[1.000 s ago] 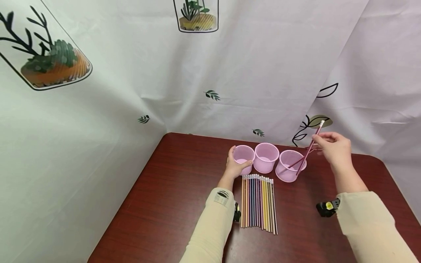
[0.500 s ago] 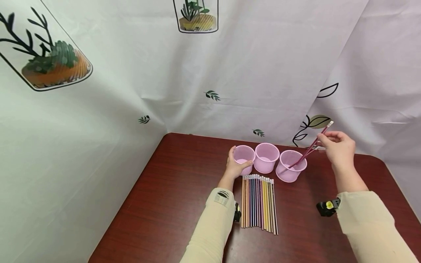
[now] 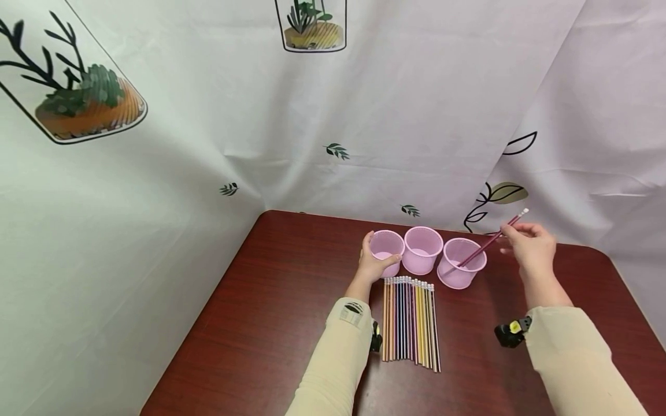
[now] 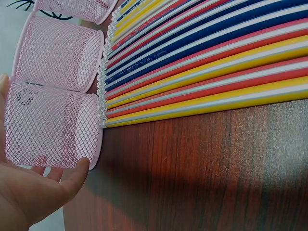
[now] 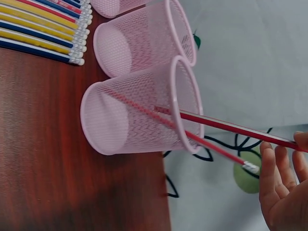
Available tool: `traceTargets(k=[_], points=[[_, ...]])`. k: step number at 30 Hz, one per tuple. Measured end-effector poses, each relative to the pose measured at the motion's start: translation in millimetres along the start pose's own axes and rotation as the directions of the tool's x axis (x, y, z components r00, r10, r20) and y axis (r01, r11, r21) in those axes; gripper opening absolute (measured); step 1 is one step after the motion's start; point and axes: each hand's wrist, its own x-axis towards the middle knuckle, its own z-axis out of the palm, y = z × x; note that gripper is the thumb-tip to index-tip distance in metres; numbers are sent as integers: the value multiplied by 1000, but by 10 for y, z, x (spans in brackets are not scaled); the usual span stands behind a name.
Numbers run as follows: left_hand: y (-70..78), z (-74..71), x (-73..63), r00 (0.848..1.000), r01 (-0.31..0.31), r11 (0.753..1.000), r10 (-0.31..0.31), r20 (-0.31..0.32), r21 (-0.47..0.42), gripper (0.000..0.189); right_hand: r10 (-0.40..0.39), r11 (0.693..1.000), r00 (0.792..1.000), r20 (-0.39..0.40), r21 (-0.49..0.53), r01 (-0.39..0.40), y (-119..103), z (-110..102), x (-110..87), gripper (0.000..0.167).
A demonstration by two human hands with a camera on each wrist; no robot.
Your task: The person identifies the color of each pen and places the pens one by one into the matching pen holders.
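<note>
Three pink mesh pencil cups stand in a row at the back of the table. My left hand grips the left cup, thumb across its front and fingers around its far left side. Over the right cup, my right hand pinches a red pencil near its eraser end. The pencil slants down to the left, its lower end inside that cup. Another red pencil leans in the same cup, white eraser sticking out past the rim. Between them stands the middle cup.
In front of the cups lies a flat row of striped pencils, yellow, red and blue, erasers toward the cups. The dark wooden table meets a white patterned cloth behind and at the left.
The pencil in my right hand has tilted from steeper to a lower slant and sunk deeper into the right cup. My left hand stays on the left cup.
</note>
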Motion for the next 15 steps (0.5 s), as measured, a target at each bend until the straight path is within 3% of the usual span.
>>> traceTargets(k=[11,15], points=[[-15,10,14,1000,-1,1000,1,-5,6,93,75,995,997,-31,-69,-77,201,-84,28,21],[-11,4,6,1000,-1,1000,1,-5,6,93,108,993,993,-43,-41,-110,278,-103,51,17]])
